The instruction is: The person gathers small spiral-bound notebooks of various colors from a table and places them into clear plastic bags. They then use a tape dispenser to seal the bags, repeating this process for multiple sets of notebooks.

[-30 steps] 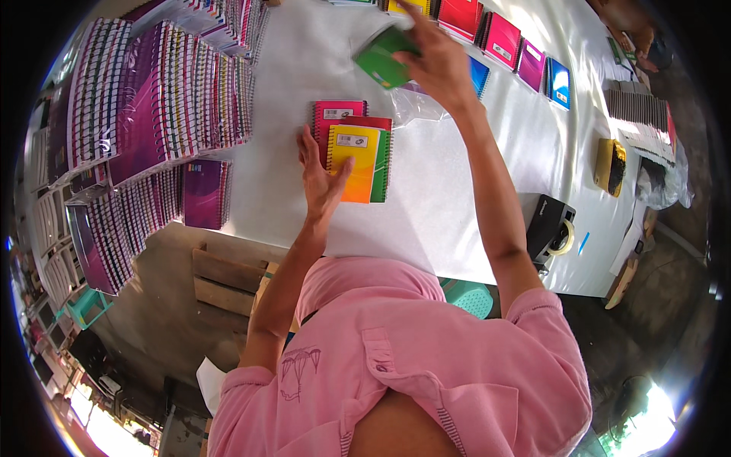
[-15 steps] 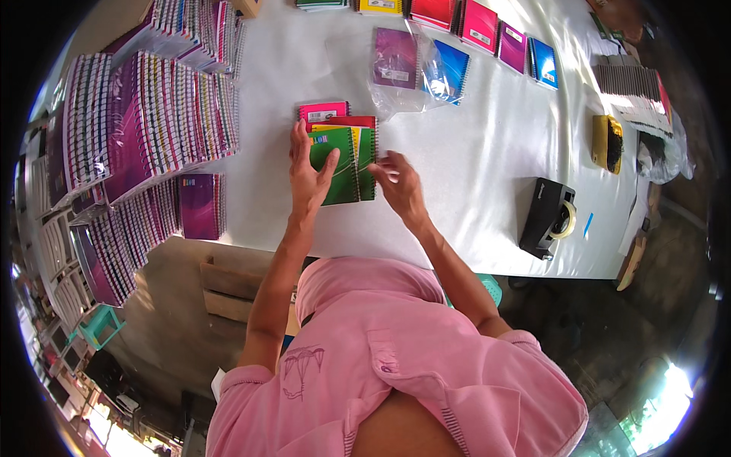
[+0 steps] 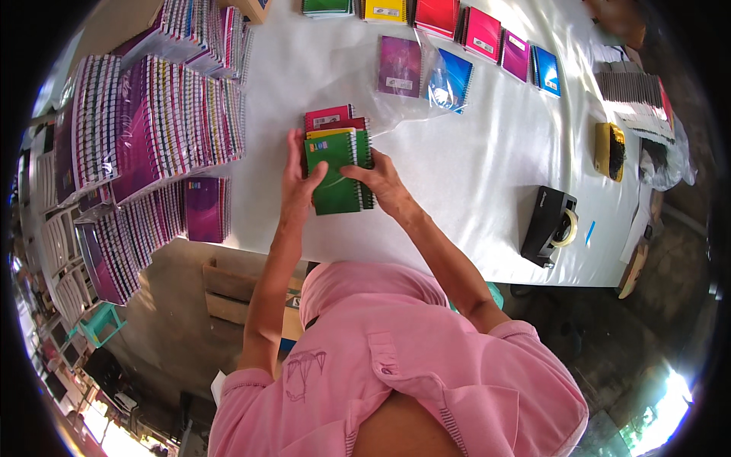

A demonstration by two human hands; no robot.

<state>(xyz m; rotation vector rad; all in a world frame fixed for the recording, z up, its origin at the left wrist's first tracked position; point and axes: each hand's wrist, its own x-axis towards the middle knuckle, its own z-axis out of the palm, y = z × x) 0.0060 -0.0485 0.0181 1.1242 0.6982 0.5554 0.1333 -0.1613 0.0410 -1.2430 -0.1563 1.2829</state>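
A small stack of spiral notebooks lies in front of me, with a green notebook on top. Edges of a yellow notebook, a dark red notebook and a pink notebook stick out beyond its far end. My left hand grips the stack's left side, thumb over the green cover. On the spiral side, my right hand closes round the stack with its thumb on the cover. Farther off, a purple notebook and a blue notebook lie with a clear plastic bag.
Tall piles of spiral notebooks stand at the left. Along the far side runs a row of notebook stacks, including a red one. A black tape dispenser, a yellow-and-black block-shaped thing and grey-edged stacks are at the right.
My right hand has come in from beside the stack and taken hold of its spiral edge. The notebooks sit closer together, with the green ones more nearly aligned.
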